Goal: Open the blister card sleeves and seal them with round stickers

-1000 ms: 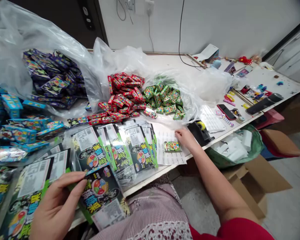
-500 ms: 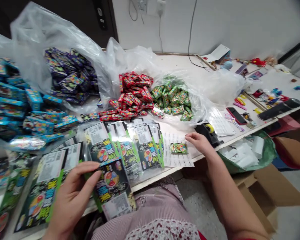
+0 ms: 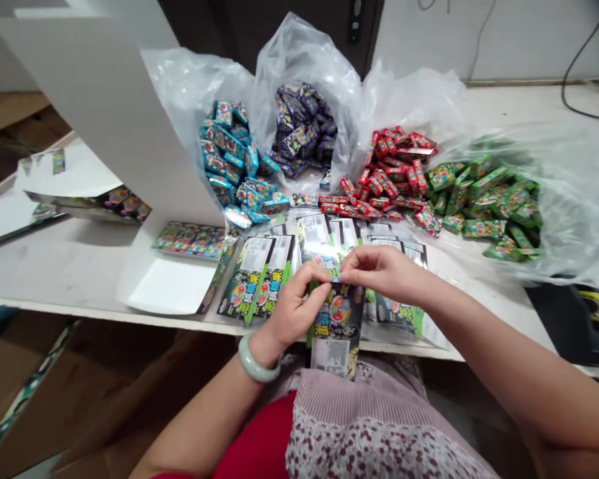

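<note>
A flat black printed packet (image 3: 337,332) hangs in front of the table edge, its pale label panel at the bottom. My left hand (image 3: 299,303), with a pale green bangle on the wrist, pinches its top left edge between thumb and fingers. At the top right edge, the thumb and forefinger of my right hand (image 3: 379,269) are pressed together; any small piece between them is too small to see. Similar packets (image 3: 252,276) lie in overlapping rows on the table behind my hands.
Small blue boxes (image 3: 227,156), purple boxes (image 3: 304,130), red boxes (image 3: 389,173) and green boxes (image 3: 494,199) spill from clear plastic bags at the back. Left stands a white card carton (image 3: 110,100). A black tape dispenser (image 3: 574,319) sits at the right edge.
My right hand has moved from the small printed sheet on the right to the packet's top edge. My left hand still holds the packet. The view has swung left.
</note>
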Motion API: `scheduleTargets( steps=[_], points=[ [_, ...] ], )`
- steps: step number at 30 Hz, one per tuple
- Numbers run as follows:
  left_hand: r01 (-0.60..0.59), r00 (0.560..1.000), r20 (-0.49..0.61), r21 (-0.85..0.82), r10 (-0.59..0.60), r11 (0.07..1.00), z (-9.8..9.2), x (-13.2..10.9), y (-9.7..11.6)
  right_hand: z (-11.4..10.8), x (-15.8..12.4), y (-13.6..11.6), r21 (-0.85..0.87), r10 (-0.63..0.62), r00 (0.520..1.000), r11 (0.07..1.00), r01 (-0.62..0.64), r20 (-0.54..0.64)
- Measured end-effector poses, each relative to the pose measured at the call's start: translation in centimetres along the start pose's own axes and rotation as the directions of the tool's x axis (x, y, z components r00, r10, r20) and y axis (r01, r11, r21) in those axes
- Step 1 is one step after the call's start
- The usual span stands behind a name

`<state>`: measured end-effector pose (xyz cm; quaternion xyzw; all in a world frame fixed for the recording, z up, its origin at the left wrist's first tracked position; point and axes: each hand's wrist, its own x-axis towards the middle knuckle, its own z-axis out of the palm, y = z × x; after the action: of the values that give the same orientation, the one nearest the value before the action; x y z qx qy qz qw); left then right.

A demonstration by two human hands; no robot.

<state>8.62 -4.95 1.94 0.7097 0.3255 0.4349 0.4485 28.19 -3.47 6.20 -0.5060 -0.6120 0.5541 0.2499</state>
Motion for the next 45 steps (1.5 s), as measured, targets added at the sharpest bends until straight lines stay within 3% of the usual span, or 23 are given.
scheduleTargets(
  steps=[6,14,17,19,23,25,26,28,30,31,32,35,39,42,45],
  points=[
    [-0.010,0.999,-0.031,-0.041,0.009,0.999,0.1,0.0,-1.0,0.6,0.5,0.7,0.074,0.099,0.995,0.993,-0.097,-0.024],
    [0.027,0.995,-0.092,0.001,-0.027,1.000,0.5,0.0,-1.2,0.8,1.3,1.4,0.031,0.106,0.993,0.994,-0.104,-0.052],
    [0.043,0.991,-0.123,0.008,-0.042,0.999,0.7,-0.3,-1.3,1.0,1.6,1.7,0.135,0.163,0.986,0.977,-0.164,0.023],
    [0.120,0.983,-0.133,-0.051,-0.126,0.991,1.0,-1.0,-1.7,1.2,1.6,1.8,0.296,0.247,0.961,0.915,-0.273,0.123],
    [0.331,0.944,0.116,-0.335,-0.309,0.882,0.4,-2.9,-1.4,1.1,1.4,1.7,0.433,0.350,0.881,0.773,-0.464,0.319],
    [0.326,0.945,0.148,-0.353,-0.292,0.877,-1.7,-3.5,0.3,0.4,1.2,1.6,0.404,0.295,0.897,0.814,-0.417,0.330],
    [0.276,0.961,0.082,-0.311,-0.263,0.910,-3.4,-3.7,1.5,-0.1,1.1,1.5,0.386,0.253,0.921,0.850,-0.358,0.296],
    [0.127,0.980,-0.137,-0.109,-0.141,0.986,-7.6,-3.6,4.0,-1.2,1.1,1.8,0.347,0.183,0.971,0.910,-0.227,0.157],
    [0.021,0.919,-0.391,0.178,0.051,0.984,-12.4,-3.1,5.4,-1.9,1.1,2.4,0.316,0.154,0.988,0.939,-0.138,-0.024],
    [0.009,0.884,-0.443,0.335,0.149,0.942,-14.9,-2.9,5.4,-2.0,1.1,2.8,0.299,0.157,0.984,0.946,-0.126,-0.085],
    [0.011,0.875,-0.427,0.486,0.227,0.874,-17.1,-2.6,4.8,-1.8,1.1,3.2,0.281,0.167,0.980,0.951,-0.131,-0.110],
    [-0.012,0.893,-0.262,0.799,0.366,0.601,-21.8,-2.2,0.7,-0.2,1.0,4.3,0.202,0.168,0.985,0.967,-0.157,-0.039],
    [-0.022,0.882,-0.217,0.867,0.418,0.498,-24.0,-3.4,-3.7,2.2,0.6,5.0,0.105,0.136,0.987,0.984,-0.146,0.090],
    [0.023,0.863,-0.242,0.896,0.444,0.444,-24.9,-4.7,-3.8,2.9,0.6,5.2,0.053,0.132,0.986,0.989,-0.138,0.102],
    [0.042,0.898,-0.202,0.923,0.390,0.383,-26.0,-5.1,-3.7,3.7,1.4,4.9,0.010,0.103,0.984,0.994,-0.105,0.148]
  ],
)
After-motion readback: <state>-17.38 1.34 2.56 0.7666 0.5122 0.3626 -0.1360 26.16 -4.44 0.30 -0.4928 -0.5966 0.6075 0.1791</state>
